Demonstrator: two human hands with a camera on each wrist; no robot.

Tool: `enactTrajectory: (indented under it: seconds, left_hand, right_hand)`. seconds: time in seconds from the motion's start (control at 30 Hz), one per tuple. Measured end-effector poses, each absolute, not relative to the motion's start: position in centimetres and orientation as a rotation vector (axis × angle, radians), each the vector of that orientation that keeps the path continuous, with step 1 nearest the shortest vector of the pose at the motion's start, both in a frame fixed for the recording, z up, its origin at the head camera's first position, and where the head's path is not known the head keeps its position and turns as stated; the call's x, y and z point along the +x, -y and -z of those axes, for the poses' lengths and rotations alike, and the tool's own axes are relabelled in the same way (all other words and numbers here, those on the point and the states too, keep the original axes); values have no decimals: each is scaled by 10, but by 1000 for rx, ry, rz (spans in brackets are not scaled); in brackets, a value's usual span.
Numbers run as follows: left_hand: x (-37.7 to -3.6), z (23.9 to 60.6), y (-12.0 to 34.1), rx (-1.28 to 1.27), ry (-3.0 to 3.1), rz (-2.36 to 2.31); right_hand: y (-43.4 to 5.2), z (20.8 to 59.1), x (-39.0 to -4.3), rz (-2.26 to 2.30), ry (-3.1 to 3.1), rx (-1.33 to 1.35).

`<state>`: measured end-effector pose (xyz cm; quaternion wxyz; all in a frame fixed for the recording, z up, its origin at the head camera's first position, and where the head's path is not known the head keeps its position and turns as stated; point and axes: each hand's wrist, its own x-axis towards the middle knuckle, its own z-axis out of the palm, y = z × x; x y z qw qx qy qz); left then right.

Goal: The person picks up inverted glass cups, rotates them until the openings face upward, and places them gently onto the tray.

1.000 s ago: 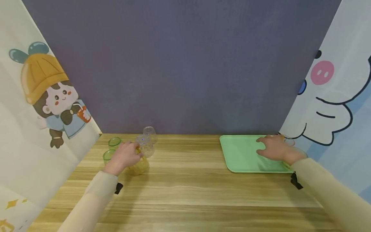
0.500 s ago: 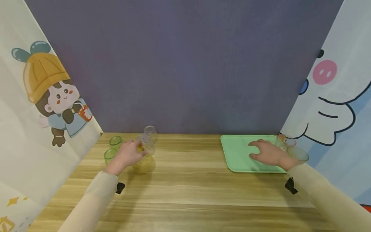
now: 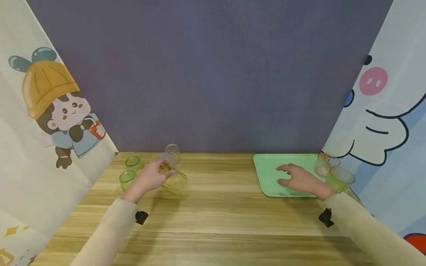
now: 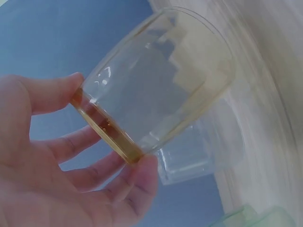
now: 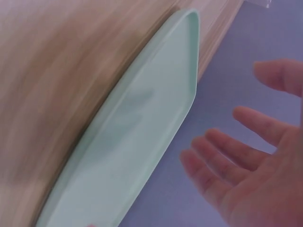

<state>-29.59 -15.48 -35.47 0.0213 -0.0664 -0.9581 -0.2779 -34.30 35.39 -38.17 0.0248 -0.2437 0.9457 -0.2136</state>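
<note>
**Yellow cup up and tilting, tray hand waiting**

Wood-grain table [image 3: 213, 218], purple backdrop, cartoon curtains on both sides, and we're mid-carry. Left hand [image 3: 150, 178] has the yellow cup [image 3: 174, 181] pinched at its base, thumb on one side and fingers curled under the other, and the wrist view makes that plain: yellow cup [image 4: 156, 85] lying over on its side, mouth pointing away from the palm, lifted just off the wood. Close by sit two green cups [image 3: 130, 170] near the left curtain and a pair of clear cups [image 3: 170, 156] just past the knuckles.

Over on the other flank, the right hand [image 3: 297, 180] hovers flat above the green tray [image 3: 269, 170], fingers spread and holding nothing (the wrist camera shows them loose above the tray's rim). Two more cups [image 3: 332, 171], one clear with an orange tint and one green, stand at the tray's right edge.

My read: this is the transport step, cup grabbed and on its way out of the cluster. Next up, it likely wants a swing across the open middle toward the tray side, with the cup brought back upright before it's put down.
</note>
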Motion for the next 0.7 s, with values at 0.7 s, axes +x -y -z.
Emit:
enactTrajectory:
  seconds: [0.7]
  left_hand:
    - [-287,362,139,-252,2821,1145]
  right_hand:
    - [-331,402,-331,1194,-2800,-731]
